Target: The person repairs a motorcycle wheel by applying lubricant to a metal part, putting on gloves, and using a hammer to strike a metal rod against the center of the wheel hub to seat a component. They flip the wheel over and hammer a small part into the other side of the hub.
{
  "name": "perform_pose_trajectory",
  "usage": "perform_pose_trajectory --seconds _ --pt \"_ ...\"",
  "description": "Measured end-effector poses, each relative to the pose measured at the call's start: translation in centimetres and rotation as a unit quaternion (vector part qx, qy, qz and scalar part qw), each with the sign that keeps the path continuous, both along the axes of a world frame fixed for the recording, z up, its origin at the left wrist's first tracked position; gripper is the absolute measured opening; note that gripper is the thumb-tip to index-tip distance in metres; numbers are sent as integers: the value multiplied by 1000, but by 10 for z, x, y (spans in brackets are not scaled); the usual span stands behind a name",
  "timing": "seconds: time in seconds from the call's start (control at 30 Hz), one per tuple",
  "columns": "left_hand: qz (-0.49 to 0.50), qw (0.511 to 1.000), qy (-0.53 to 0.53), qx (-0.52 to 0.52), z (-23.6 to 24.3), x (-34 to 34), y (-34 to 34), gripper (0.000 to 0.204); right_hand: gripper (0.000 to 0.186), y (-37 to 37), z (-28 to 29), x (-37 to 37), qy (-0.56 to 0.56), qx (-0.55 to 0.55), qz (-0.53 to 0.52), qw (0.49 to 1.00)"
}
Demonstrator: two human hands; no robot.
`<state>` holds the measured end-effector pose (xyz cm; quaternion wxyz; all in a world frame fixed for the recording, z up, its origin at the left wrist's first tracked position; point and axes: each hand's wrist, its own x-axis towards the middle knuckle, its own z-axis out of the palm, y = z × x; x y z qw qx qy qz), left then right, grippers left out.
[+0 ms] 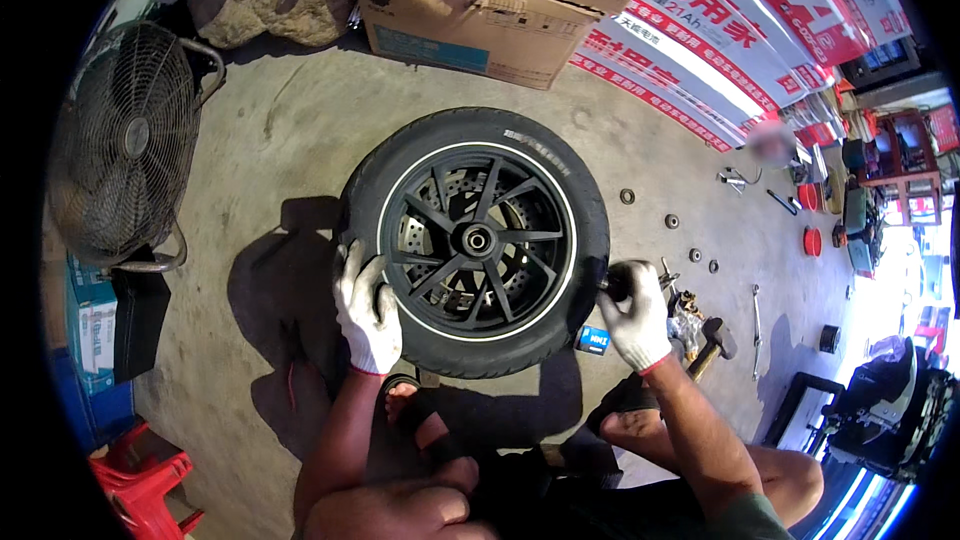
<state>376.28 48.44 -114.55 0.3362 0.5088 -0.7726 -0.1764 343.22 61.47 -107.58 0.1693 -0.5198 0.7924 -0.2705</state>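
Note:
A motorcycle wheel (540, 236) with a black tyre and black spoked rim lies flat on the floor in front of me. Brake discs (465, 185) show behind its spokes, and a metal ring sits in the hub (477, 240). My left hand (367, 312), in a white glove, grips the tyre at its lower left edge, thumb apart from the fingers. Against the tyre's right edge is my right hand (638, 318), also gloved, its fingers curled round something dark I cannot make out. Beside that hand lies a small blue box (593, 340).
Several small rings (672, 221) lie right of the wheel. Farther right are a hammer (715, 343), a wrench (757, 330) and a red round container (811, 241). A floor fan (135, 140) stands left, above a red stool (140, 475). Cardboard boxes (470, 35) line the back.

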Motion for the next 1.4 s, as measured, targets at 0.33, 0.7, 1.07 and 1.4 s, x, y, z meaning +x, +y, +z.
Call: perform_pose_trajectory --seconds 0.33,0.7,1.07,1.4 --pt "-2 1000 25 3 9 -1 -4 30 29 -125 4 83 -3 50 193 980" --pt "5 999 32 15 7 3 -3 31 25 -136 -8 92 50 77 206 974" --pt "8 999 32 14 8 2 -3 31 24 -126 -20 80 -50 29 110 992" --pt "10 999 36 -4 8 0 -4 30 16 -136 -52 76 -77 25 61 995"
